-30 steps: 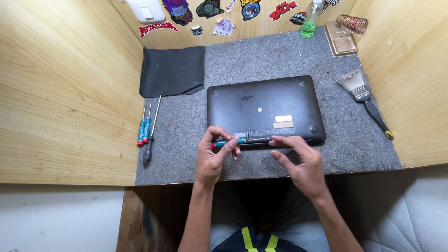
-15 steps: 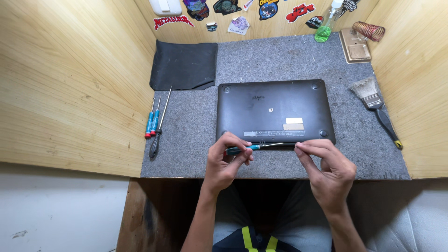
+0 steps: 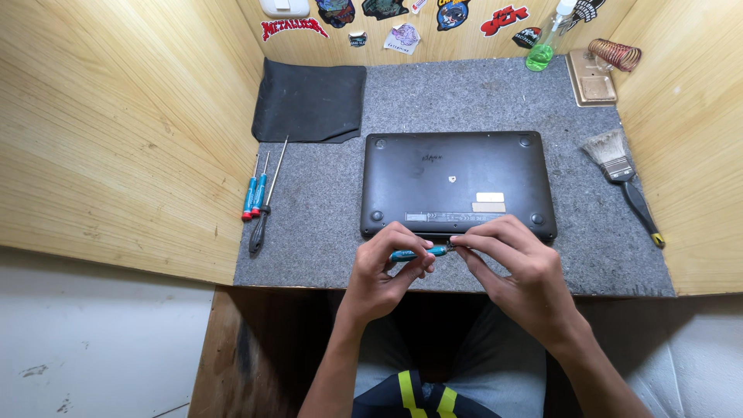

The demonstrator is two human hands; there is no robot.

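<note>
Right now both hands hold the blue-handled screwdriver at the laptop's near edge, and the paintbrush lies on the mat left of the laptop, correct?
Not quite. The head view shows the paintbrush on the mat to the right of the laptop, not left; spare screwdrivers lie on the left. The rest holds: left hand and right hand hold the blue-handled screwdriver at the laptop's near edge.

We see pale wooden walls (image 3: 116, 147) boxing in a grey felt mat (image 3: 325, 209); stickers (image 3: 294, 29) line the far wall; a whitish floor (image 3: 93, 340) lies below left.
</note>
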